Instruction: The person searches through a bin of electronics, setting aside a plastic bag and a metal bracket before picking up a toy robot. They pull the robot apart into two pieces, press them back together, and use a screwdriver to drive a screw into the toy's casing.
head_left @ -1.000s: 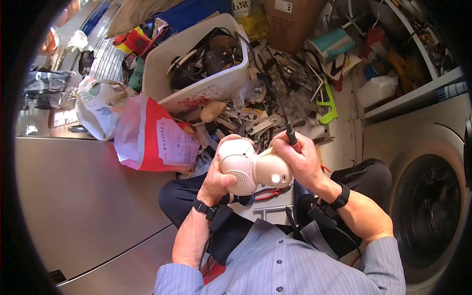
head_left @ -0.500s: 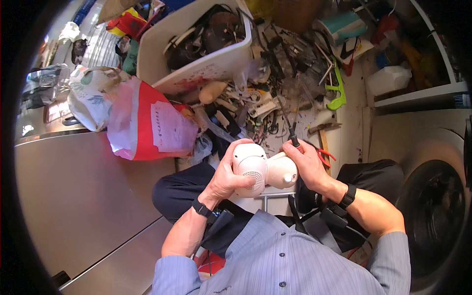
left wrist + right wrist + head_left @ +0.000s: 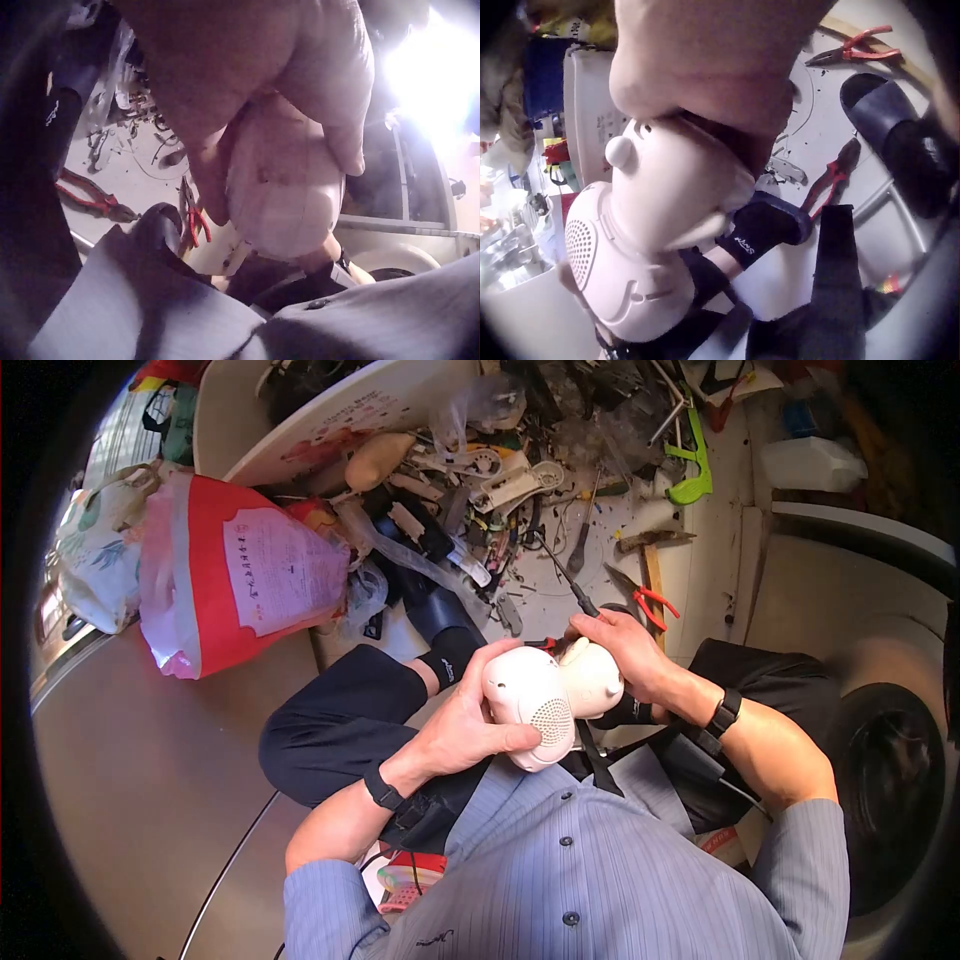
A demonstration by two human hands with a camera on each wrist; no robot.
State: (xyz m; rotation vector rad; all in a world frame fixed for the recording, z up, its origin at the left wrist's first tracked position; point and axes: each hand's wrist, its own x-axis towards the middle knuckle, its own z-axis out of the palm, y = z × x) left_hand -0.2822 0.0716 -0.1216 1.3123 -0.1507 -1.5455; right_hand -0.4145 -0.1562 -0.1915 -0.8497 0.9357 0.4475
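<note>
Both hands hold a pale pink-white toy speaker (image 3: 525, 695) with a rounded body, a smaller head and a dotted grille, above the lap. My left hand (image 3: 465, 720) grips the body, its thumb lying at the edge of the grille. At the other end, my right hand (image 3: 635, 650) holds the head, and a dark-handled screwdriver (image 3: 583, 598) is also in its grip, shaft pointing forward and away from the toy. In the right wrist view the head (image 3: 675, 176) shows a small round knob; the hand covers its far side. The left wrist view shows the body's smooth underside (image 3: 281, 187).
Red-handled pliers (image 3: 650, 605) and a hammer (image 3: 655, 550) lie on the floor ahead. Beyond are scattered parts and a green-handled tool (image 3: 690, 470). A red and pink bag (image 3: 230, 575) and white bin (image 3: 340, 410) stand left; a washing machine (image 3: 885, 790) is right.
The head view has tilted down and shifted, so the floor items sit elsewhere in it. The toy has turned slightly, its knob now nearer the right edge. Both hands keep their hold.
</note>
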